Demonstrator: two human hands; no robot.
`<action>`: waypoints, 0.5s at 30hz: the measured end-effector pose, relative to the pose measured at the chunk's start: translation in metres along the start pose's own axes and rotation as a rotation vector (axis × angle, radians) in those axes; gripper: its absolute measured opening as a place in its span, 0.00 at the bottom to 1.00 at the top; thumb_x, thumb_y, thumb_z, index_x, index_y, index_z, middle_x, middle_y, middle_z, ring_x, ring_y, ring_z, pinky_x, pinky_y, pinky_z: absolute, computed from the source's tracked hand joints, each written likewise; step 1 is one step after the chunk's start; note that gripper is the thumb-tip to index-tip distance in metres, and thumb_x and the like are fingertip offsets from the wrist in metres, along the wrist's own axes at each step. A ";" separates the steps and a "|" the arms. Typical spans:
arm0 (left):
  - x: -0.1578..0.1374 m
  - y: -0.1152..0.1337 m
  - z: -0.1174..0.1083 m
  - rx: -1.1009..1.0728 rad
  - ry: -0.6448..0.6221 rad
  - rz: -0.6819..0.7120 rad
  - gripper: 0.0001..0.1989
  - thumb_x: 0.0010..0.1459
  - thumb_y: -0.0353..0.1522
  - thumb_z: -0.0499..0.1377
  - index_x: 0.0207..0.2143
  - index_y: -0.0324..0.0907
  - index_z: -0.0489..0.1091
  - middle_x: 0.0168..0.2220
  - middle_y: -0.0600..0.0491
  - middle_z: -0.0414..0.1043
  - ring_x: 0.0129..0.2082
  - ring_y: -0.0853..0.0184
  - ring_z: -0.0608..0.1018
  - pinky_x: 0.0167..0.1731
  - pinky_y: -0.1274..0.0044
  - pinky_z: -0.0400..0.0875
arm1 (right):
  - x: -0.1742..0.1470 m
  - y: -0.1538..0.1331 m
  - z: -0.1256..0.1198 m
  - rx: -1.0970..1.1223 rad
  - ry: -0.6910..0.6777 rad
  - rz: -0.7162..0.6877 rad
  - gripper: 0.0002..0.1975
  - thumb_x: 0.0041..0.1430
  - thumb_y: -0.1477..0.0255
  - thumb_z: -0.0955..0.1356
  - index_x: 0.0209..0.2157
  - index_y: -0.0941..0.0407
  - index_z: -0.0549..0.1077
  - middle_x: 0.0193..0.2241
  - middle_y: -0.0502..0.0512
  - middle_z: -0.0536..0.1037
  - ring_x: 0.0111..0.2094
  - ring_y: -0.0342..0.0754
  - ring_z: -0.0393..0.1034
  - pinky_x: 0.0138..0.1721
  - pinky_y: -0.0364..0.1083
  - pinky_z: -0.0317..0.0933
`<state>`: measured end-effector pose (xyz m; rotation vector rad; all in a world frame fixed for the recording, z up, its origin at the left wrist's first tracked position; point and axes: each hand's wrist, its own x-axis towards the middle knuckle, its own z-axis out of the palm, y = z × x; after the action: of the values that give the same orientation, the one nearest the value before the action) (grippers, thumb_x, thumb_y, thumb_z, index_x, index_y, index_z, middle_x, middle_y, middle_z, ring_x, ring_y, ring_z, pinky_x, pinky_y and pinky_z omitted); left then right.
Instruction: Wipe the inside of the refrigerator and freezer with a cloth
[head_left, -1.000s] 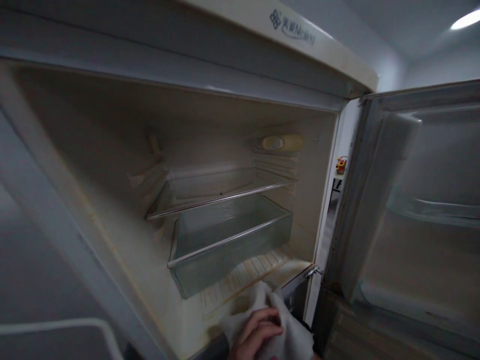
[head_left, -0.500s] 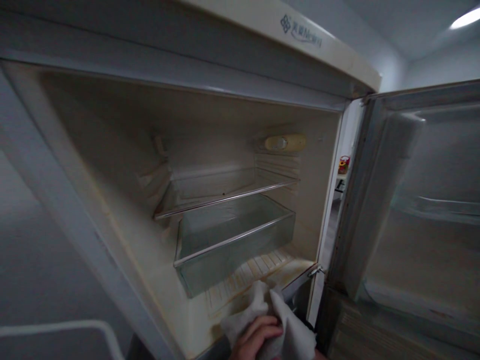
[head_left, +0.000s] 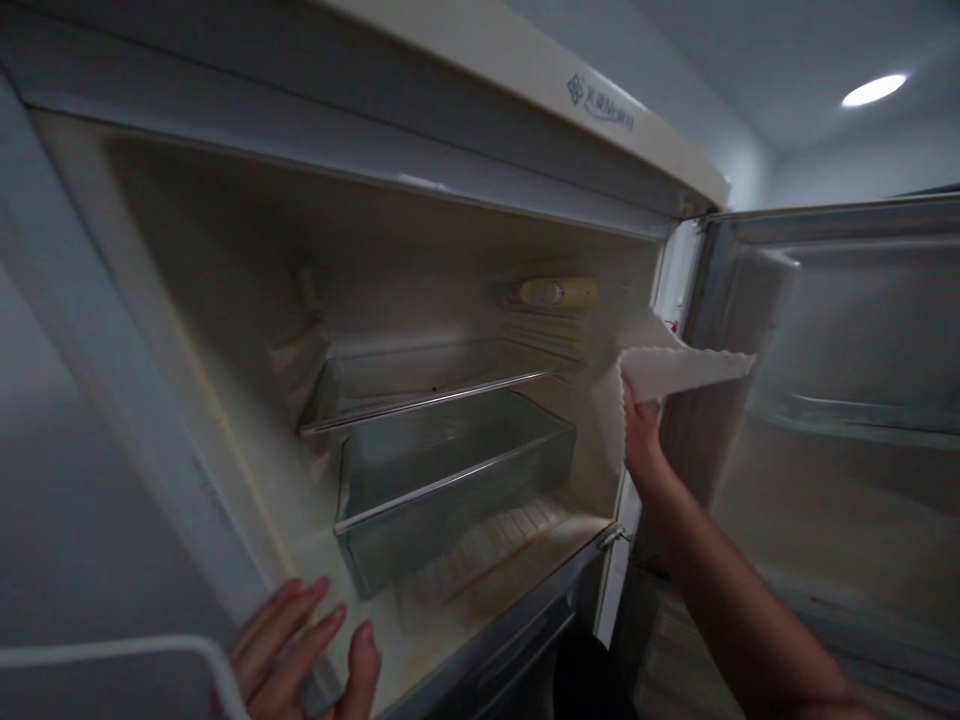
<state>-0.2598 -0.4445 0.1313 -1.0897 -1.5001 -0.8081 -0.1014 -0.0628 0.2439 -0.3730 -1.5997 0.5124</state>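
Observation:
My right hand is raised at the right side wall of the open refrigerator. It grips a white cloth with a scalloped edge, which hangs over the fingers and hides part of them. My left hand is at the lower left front edge of the compartment, fingers spread, holding nothing. Inside, a glass shelf sits above a clear drawer. Brownish stains mark the compartment floor.
The refrigerator door stands open on the right. A yellowish light housing is on the inner right wall. A metal hinge juts out at the lower right corner. A white curved rail is at the lower left.
The cloth has gone from the lower front edge up to the right wall in my right hand. My left hand has come into plain view at the lower left, fingers apart.

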 end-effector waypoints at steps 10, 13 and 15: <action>-0.029 -0.021 0.018 0.366 0.129 -0.038 0.31 0.48 0.33 0.73 0.53 0.37 0.66 0.57 0.32 0.67 0.63 0.37 0.68 0.58 0.47 0.70 | 0.147 -0.029 0.041 -0.869 -0.200 -0.466 0.29 0.63 0.70 0.65 0.63 0.68 0.67 0.62 0.76 0.65 0.67 0.70 0.50 0.70 0.68 0.39; -0.040 -0.031 0.022 0.300 0.065 -0.235 0.24 0.53 0.37 0.70 0.49 0.39 0.69 0.45 0.40 0.72 0.49 0.46 0.78 0.45 0.60 0.79 | 0.171 -0.018 0.069 -0.899 -0.287 -0.440 0.27 0.61 0.73 0.67 0.60 0.69 0.69 0.61 0.76 0.66 0.66 0.68 0.53 0.70 0.67 0.38; -0.042 -0.030 0.023 0.269 0.070 -0.298 0.22 0.53 0.37 0.70 0.48 0.39 0.70 0.43 0.41 0.72 0.47 0.47 0.79 0.43 0.61 0.78 | 0.186 -0.007 0.095 -0.925 -0.343 -0.431 0.28 0.61 0.74 0.66 0.61 0.71 0.66 0.63 0.77 0.65 0.66 0.67 0.53 0.69 0.66 0.38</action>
<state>-0.2954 -0.4436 0.0874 -0.6415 -1.6788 -0.8087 -0.2127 0.0188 0.4003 -0.6195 -2.1183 -0.5606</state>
